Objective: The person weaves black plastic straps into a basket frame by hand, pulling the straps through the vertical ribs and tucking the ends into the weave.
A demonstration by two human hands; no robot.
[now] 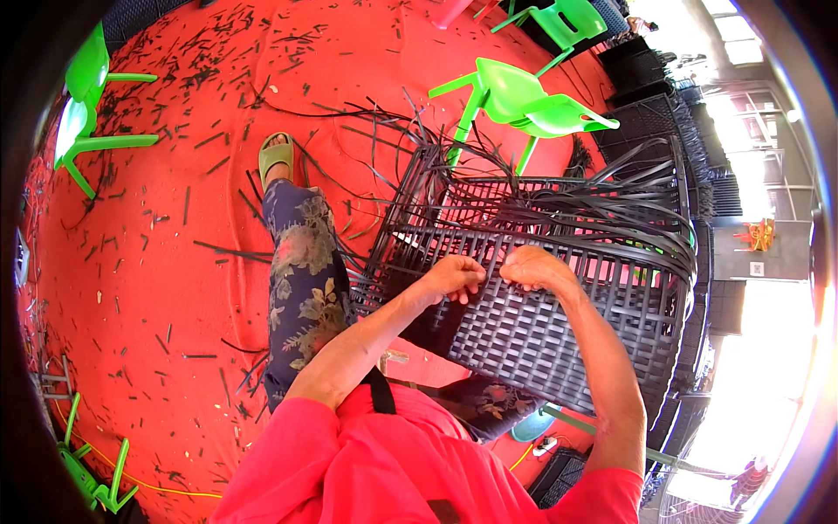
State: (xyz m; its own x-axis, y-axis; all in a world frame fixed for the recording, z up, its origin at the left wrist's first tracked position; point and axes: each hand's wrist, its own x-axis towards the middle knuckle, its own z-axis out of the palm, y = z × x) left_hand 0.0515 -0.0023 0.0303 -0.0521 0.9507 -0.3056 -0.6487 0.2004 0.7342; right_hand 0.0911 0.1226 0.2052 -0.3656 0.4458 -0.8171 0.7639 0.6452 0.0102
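Note:
A black woven basket-like frame (524, 341) of flat plastic strips lies in front of me, its near part tightly woven and its far part an open lattice. Both my hands are at the upper edge of the weave, close together. My left hand (456, 278) has its fingers curled together; whatever is between them is too small to make out. Just right of it, my right hand (532, 267) is closed with fingertips pressed to the strips. Long loose black strips (602, 214) fan out over the far side of the frame.
A green plastic chair (515, 96) stands just beyond the frame. Another green chair (83, 122) is at the far left, and one (92, 472) at the lower left. Cut black strip scraps (205, 140) litter the red floor covering (140, 306). A power strip (545, 446) lies near my right elbow.

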